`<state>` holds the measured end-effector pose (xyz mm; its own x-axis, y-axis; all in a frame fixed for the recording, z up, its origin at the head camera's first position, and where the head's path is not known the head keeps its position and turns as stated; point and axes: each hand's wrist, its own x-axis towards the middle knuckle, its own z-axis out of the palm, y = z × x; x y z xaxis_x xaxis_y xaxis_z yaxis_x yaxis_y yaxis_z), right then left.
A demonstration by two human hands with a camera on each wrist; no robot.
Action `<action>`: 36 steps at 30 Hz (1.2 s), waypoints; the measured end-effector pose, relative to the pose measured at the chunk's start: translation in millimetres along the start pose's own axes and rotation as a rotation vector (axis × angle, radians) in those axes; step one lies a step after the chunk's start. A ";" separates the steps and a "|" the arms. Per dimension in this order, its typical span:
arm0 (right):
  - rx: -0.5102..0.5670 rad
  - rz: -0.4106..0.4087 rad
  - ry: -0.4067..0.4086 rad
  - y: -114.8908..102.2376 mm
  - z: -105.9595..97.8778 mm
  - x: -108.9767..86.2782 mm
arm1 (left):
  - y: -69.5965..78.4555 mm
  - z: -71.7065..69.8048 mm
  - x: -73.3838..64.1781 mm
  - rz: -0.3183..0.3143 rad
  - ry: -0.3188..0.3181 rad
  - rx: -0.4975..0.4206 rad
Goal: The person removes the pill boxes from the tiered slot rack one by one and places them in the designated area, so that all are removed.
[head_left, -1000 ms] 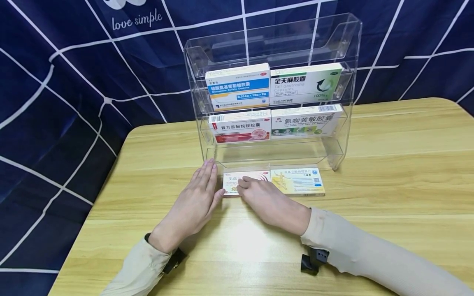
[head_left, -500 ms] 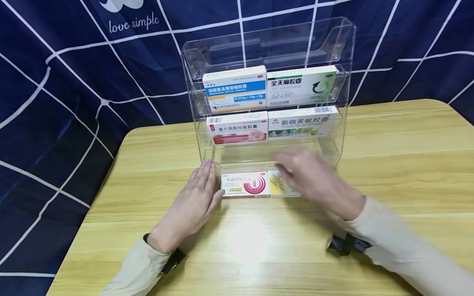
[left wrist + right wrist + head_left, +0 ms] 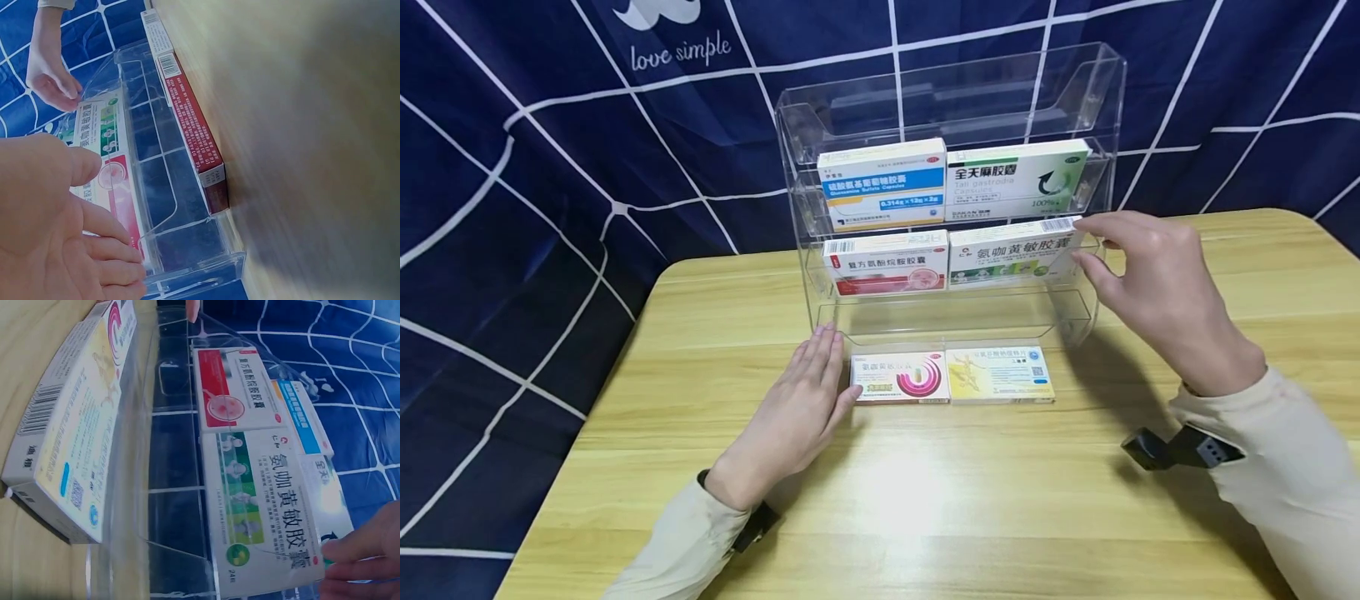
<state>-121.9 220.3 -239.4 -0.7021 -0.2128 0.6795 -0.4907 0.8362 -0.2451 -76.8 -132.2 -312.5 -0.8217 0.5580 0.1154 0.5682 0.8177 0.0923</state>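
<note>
My left hand (image 3: 793,408) lies with straight fingers on the wooden table, beside the left end of a white-and-red medicine box (image 3: 891,377). A yellow-and-white medicine box (image 3: 1000,373) lies right of that box. At the right end of a white-and-green medicine box (image 3: 1007,254), in the middle tier of a clear acrylic rack (image 3: 955,317), is my right hand (image 3: 1168,292). Its thumb and index finger are apart at the box's upper right corner (image 3: 315,559); whether both touch it cannot be told. A white-and-red capsule box (image 3: 887,271) stands left in the same tier.
Behind, in the tier above, stand a blue-and-white box (image 3: 883,187) and a green-and-white box (image 3: 1015,179). A dark blue curtain (image 3: 737,150) with white lines hangs behind the table (image 3: 962,517).
My right hand has moved from the white-and-red box at the front, up and right, to the end of the white-and-green box. My left hand has stayed in place.
</note>
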 end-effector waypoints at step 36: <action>-0.118 -0.045 -0.123 7.4 4.3 8.4 | -1.6 2.4 0.6 0.014 0.015 0.019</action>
<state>-133.6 222.5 -238.5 -0.7425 -0.3056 0.5960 -0.4642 0.8763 -0.1290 -78.3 -132.8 -314.9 -0.8127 0.5676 0.1314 0.5789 0.8122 0.0722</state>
